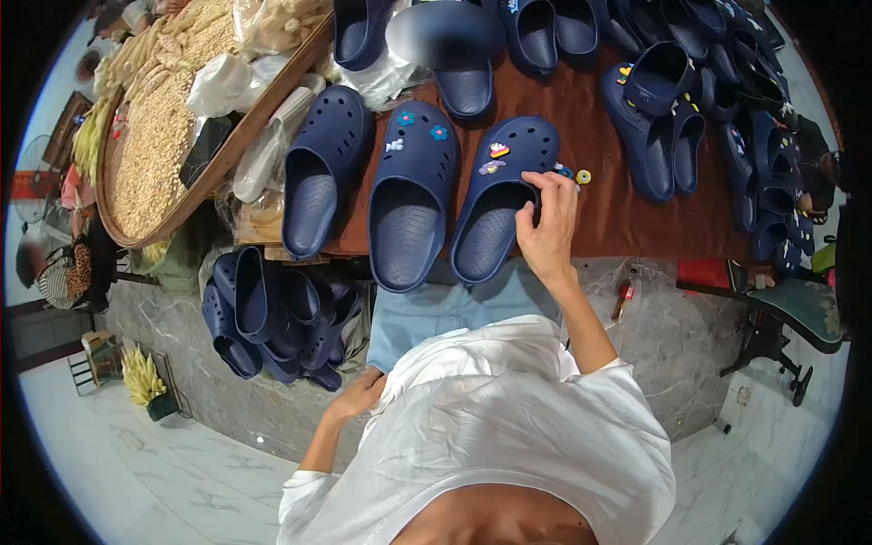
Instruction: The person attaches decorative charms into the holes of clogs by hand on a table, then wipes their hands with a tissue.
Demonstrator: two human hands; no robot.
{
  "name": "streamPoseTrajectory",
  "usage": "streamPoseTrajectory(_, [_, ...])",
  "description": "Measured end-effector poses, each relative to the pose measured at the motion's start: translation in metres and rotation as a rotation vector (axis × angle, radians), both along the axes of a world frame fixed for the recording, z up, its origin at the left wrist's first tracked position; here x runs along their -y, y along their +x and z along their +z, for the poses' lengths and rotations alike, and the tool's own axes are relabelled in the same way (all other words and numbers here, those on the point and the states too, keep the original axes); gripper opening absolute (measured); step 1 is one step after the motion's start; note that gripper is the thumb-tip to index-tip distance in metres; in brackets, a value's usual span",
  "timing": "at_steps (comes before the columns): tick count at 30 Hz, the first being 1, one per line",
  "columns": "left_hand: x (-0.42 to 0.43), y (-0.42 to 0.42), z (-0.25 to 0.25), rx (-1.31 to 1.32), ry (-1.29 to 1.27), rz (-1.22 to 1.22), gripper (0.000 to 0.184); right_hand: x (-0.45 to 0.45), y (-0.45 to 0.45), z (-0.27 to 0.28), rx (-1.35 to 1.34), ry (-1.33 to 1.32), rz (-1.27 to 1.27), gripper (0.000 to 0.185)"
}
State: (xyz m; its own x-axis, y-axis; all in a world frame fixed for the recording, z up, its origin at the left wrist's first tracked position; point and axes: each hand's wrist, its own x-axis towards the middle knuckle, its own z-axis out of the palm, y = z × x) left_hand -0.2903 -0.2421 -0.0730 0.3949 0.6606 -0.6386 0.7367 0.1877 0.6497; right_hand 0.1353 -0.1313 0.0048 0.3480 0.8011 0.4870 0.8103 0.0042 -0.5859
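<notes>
My right hand (550,218) grips the opening edge of a navy clog (481,241), thumb at the inside and bent fingers over the upper. That clog carries a few small charms (495,160) on its top; a yellow round charm (583,177) shows just past my fingers. To its left lies a second clog (404,232) with blue flower charms (423,125), then a plain clog (329,173). Low at my left side, my left hand (359,395) is closed against the edge of my white shirt (472,391); its fingertips are partly hidden.
More navy clogs (649,145) cover the right and back of the brown cloth (599,227). A wooden tray (136,238) of pale grains stands at the left. Below it hangs a bunch of clogs (263,318). A dark green seat (799,313) stands at the right.
</notes>
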Motion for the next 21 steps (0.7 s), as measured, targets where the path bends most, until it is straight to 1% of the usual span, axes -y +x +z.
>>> streamPoseTrajectory(1, [-0.005,0.001,0.015,0.008,0.093,-0.092,0.061,0.001,0.000,0.003,0.004,0.004,-0.004,0.041])
streamPoseTrajectory(2, [-0.020,0.010,0.042,0.006,0.095,-0.091,0.061,0.003,0.001,0.006,0.002,0.007,-0.004,0.041])
streamPoseTrajectory(3, [-0.046,0.027,0.077,-0.140,0.056,-0.269,0.052,0.006,0.003,0.008,0.000,-0.029,0.004,0.041])
streamPoseTrajectory(4, [-0.065,0.038,0.095,-0.286,0.014,-0.445,0.043,0.010,0.005,0.010,-0.003,-0.065,0.011,0.040])
streamPoseTrajectory(5, [-0.072,0.041,0.095,-0.248,0.179,-0.460,0.035,0.013,0.009,0.009,-0.005,-0.085,0.016,0.036])
streamPoseTrajectory(6, [-0.083,0.054,0.102,-0.178,0.221,-0.427,0.033,0.016,0.010,0.012,-0.004,-0.083,0.016,0.036])
streamPoseTrajectory(7, [-0.094,0.072,0.111,-0.108,0.263,-0.394,0.031,0.020,0.012,0.017,-0.091,-0.118,0.044,0.034])
streamPoseTrajectory(8, [-0.101,0.091,0.117,0.045,0.361,-0.349,0.029,0.023,0.012,0.023,-0.177,-0.154,0.071,0.032])
streamPoseTrajectory(9, [-0.107,0.112,0.119,0.198,0.459,-0.301,0.028,0.024,0.013,0.030,-0.221,-0.128,0.083,0.026])
streamPoseTrajectory(11, [-0.113,0.153,0.121,0.414,0.260,-0.248,0.032,0.022,0.017,0.031,-0.245,-0.114,0.087,0.024])
streamPoseTrajectory(12, [-0.113,0.175,0.118,0.559,0.090,-0.189,0.036,0.019,0.020,0.032,-0.270,-0.101,0.092,0.021])
streamPoseTrajectory(13, [-0.110,0.195,0.112,0.700,-0.081,-0.128,0.040,0.015,0.021,0.035,-0.217,-0.096,0.095,0.018])
streamPoseTrajectory(14, [-0.105,0.215,0.105,0.801,-0.272,-0.020,0.046,0.010,0.022,0.039,-0.213,-0.095,0.097,0.018])
streamPoseTrajectory(15, [-0.101,0.233,0.097,0.898,-0.464,0.090,0.052,0.005,0.022,0.042,-0.137,-0.112,0.149,0.018])
streamPoseTrajectory(16, [-0.097,0.247,0.087,0.901,-0.462,0.092,0.052,0.002,0.021,0.045,-0.062,-0.127,0.200,0.018])
streamPoseTrajectory(17, [-0.094,0.260,0.076,0.994,-0.661,0.348,0.055,0.001,0.022,0.047,0.019,-0.168,0.245,0.021])
streamPoseTrajectory(18, [-0.092,0.272,0.068,1.073,-0.859,0.610,0.057,0.001,0.021,0.047,0.020,-0.166,0.248,0.021])
streamPoseTrajectory(19, [-0.093,0.283,0.065,1.107,-0.872,0.749,0.060,0.001,0.019,0.046,0.081,-0.190,0.249,0.022])
streamPoseTrajectory(20, [-0.098,0.289,0.061,1.112,-0.868,0.749,0.060,0.001,0.017,0.045,0.144,-0.212,0.251,0.023])
streamPoseTrajectory(21, [-0.104,0.293,0.062,1.192,-0.922,0.870,0.064,0.002,0.015,0.045,0.165,-0.196,0.242,0.022])
